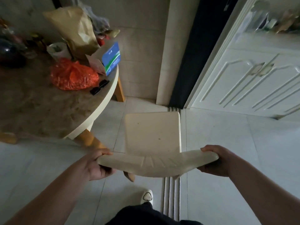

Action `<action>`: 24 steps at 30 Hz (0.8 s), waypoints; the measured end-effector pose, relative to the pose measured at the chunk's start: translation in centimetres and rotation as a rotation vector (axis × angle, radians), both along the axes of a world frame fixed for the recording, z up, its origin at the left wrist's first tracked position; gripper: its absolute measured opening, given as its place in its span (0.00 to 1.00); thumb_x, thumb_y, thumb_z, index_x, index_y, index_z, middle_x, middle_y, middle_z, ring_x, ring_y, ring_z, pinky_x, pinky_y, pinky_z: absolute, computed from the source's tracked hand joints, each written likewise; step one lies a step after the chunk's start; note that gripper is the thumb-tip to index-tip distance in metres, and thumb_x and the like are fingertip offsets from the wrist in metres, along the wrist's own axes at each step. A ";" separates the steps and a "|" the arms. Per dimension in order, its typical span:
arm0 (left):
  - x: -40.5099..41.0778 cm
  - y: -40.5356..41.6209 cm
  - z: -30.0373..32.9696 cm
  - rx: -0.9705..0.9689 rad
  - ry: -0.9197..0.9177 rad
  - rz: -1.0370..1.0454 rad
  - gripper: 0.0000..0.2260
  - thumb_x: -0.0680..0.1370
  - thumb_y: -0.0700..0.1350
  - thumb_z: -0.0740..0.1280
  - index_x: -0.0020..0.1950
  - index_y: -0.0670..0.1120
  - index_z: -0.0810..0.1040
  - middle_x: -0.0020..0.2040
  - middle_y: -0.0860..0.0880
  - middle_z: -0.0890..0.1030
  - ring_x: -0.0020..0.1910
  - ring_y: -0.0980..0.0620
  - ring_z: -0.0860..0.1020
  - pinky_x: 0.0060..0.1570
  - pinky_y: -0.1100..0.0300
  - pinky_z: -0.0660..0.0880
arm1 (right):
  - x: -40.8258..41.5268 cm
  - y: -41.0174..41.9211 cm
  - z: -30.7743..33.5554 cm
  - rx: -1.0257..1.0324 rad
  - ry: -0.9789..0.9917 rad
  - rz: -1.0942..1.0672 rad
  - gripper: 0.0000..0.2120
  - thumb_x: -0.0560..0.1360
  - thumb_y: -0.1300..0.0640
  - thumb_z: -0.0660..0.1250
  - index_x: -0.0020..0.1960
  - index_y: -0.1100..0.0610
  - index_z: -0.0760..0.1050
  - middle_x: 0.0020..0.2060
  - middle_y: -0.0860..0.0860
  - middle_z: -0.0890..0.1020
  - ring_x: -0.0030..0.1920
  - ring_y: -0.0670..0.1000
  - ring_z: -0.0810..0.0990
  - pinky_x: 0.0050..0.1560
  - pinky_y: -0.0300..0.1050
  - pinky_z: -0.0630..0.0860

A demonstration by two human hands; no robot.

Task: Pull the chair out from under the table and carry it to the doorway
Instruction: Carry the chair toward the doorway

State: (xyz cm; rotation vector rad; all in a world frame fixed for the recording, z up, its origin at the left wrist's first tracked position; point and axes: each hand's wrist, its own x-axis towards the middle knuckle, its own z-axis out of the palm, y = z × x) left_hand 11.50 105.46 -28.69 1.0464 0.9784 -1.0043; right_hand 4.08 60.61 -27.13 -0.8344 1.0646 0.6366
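A cream chair (pixel 153 132) with a curved backrest is in front of me, out from under the round table (pixel 103 96). Its seat lies over the sliding-door floor track (pixel 172 198) of the doorway (pixel 191 62). My left hand (pixel 95 164) grips the left end of the backrest. My right hand (pixel 215 161) grips the right end. One wooden chair leg shows below the backrest near my left hand; the other legs are hidden, so I cannot tell whether the chair touches the floor.
The table at the left carries an orange bag (pixel 73 75), a brown paper bag (pixel 76 30), a blue box (pixel 112 58) and other clutter. A white panelled cabinet (pixel 251 75) stands at the right. My shoe (pixel 146 196) is just behind the chair on light floor tiles.
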 end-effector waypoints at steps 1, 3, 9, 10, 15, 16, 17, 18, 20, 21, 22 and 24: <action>0.5 -1.1 0.1 0.000 0.001 0.032 0.23 0.67 0.36 0.71 0.60 0.36 0.73 0.49 0.33 0.77 0.42 0.35 0.78 0.28 0.48 0.78 | 2.0 -1.2 0.3 0.009 0.002 0.024 0.22 0.65 0.66 0.74 0.57 0.63 0.73 0.48 0.64 0.77 0.46 0.64 0.79 0.57 0.58 0.79; 1.2 -3.5 0.0 0.012 -0.003 0.099 0.20 0.65 0.36 0.73 0.55 0.36 0.75 0.43 0.35 0.80 0.39 0.36 0.79 0.28 0.49 0.78 | 5.8 -4.1 0.1 0.023 0.018 0.081 0.22 0.65 0.66 0.74 0.58 0.62 0.73 0.48 0.63 0.77 0.48 0.64 0.79 0.61 0.56 0.77; 1.9 -12.2 -0.6 -0.043 -0.045 0.328 0.16 0.72 0.38 0.70 0.59 0.36 0.75 0.40 0.35 0.83 0.38 0.36 0.81 0.35 0.46 0.81 | 17.1 -12.0 -1.2 0.045 0.044 0.312 0.27 0.65 0.65 0.73 0.62 0.62 0.70 0.57 0.65 0.73 0.49 0.63 0.77 0.38 0.54 0.78; 1.7 -14.1 -0.7 -0.042 -0.053 0.377 0.16 0.73 0.38 0.69 0.59 0.35 0.75 0.39 0.34 0.83 0.37 0.36 0.81 0.36 0.46 0.81 | 18.9 -13.6 -1.7 0.042 0.047 0.354 0.27 0.65 0.65 0.73 0.62 0.61 0.70 0.57 0.65 0.74 0.48 0.63 0.77 0.37 0.54 0.78; -0.6 -26.1 -0.7 -0.006 -0.045 0.662 0.11 0.71 0.39 0.68 0.51 0.37 0.75 0.35 0.37 0.80 0.35 0.40 0.80 0.35 0.48 0.81 | 28.5 -20.7 -2.1 -0.015 0.010 0.658 0.16 0.69 0.64 0.70 0.56 0.63 0.72 0.40 0.64 0.83 0.40 0.62 0.80 0.38 0.52 0.76; -1.1 -28.6 -0.4 0.009 -0.045 0.716 0.11 0.71 0.39 0.68 0.52 0.38 0.74 0.36 0.37 0.80 0.36 0.40 0.79 0.36 0.48 0.81 | 30.0 -22.0 -1.7 -0.019 -0.001 0.707 0.14 0.69 0.64 0.69 0.54 0.63 0.73 0.37 0.63 0.84 0.41 0.62 0.79 0.39 0.52 0.74; -1.5 -30.9 0.0 0.021 -0.042 0.759 0.11 0.72 0.39 0.68 0.52 0.38 0.74 0.35 0.37 0.80 0.37 0.39 0.79 0.37 0.48 0.81 | 31.1 -23.0 -1.2 -0.007 0.002 0.749 0.12 0.70 0.64 0.68 0.52 0.64 0.73 0.37 0.63 0.83 0.42 0.61 0.79 0.42 0.52 0.73; -2.1 -33.3 0.6 0.015 -0.033 0.815 0.11 0.72 0.39 0.68 0.52 0.37 0.74 0.34 0.37 0.81 0.35 0.39 0.81 0.37 0.47 0.82 | 31.9 -24.2 -0.6 -0.008 0.003 0.786 0.11 0.69 0.65 0.68 0.52 0.64 0.74 0.38 0.63 0.83 0.43 0.62 0.78 0.44 0.53 0.72; -3.3 -37.5 1.1 0.017 -0.038 0.872 0.15 0.70 0.39 0.70 0.54 0.36 0.74 0.33 0.36 0.82 0.32 0.38 0.83 0.38 0.45 0.83 | 33.4 -26.7 -0.2 0.009 -0.006 0.831 0.12 0.69 0.65 0.68 0.53 0.65 0.75 0.40 0.63 0.84 0.46 0.62 0.78 0.47 0.54 0.72; -3.5 -39.5 1.3 0.031 -0.056 0.901 0.17 0.69 0.39 0.71 0.55 0.36 0.74 0.34 0.35 0.83 0.33 0.37 0.83 0.39 0.45 0.83 | 34.2 -27.9 0.1 0.022 -0.004 0.850 0.14 0.69 0.65 0.67 0.54 0.65 0.74 0.42 0.64 0.83 0.46 0.63 0.78 0.47 0.54 0.72; -3.8 -41.9 1.5 0.043 -0.058 0.930 0.20 0.68 0.39 0.72 0.57 0.36 0.74 0.35 0.34 0.83 0.34 0.37 0.83 0.40 0.44 0.83 | 34.8 -29.3 0.6 0.019 -0.003 0.879 0.15 0.69 0.66 0.67 0.56 0.64 0.74 0.45 0.64 0.82 0.46 0.63 0.78 0.47 0.55 0.72; -4.2 -45.4 1.7 0.054 -0.051 0.975 0.21 0.66 0.38 0.73 0.56 0.35 0.74 0.35 0.34 0.83 0.33 0.36 0.84 0.39 0.44 0.83 | 36.1 -31.2 0.9 0.003 -0.023 0.920 0.17 0.69 0.66 0.67 0.58 0.62 0.73 0.50 0.64 0.79 0.47 0.63 0.77 0.48 0.55 0.72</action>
